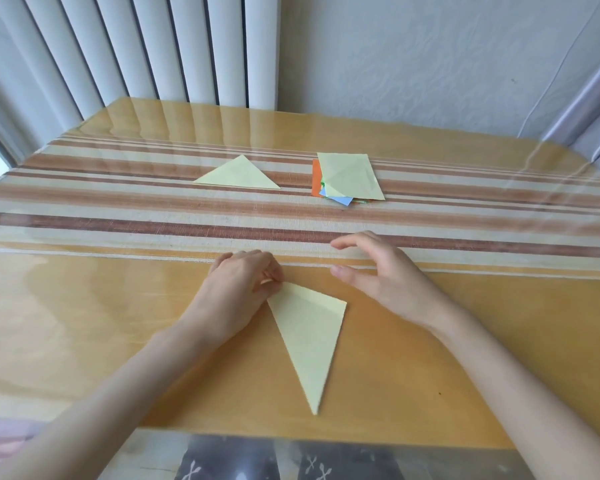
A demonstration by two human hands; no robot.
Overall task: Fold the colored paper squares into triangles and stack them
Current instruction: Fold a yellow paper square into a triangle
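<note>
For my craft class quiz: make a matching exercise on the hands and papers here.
1. left hand
2. right hand
3. far pale yellow paper triangle
4. pile of coloured paper squares

a. holds nothing
b. orange edge shows at its left
c. pinches the near pale yellow paper triangle
d. lies alone, left of the pile

Pairs: 1-c, 2-a, 3-d, 4-b
</note>
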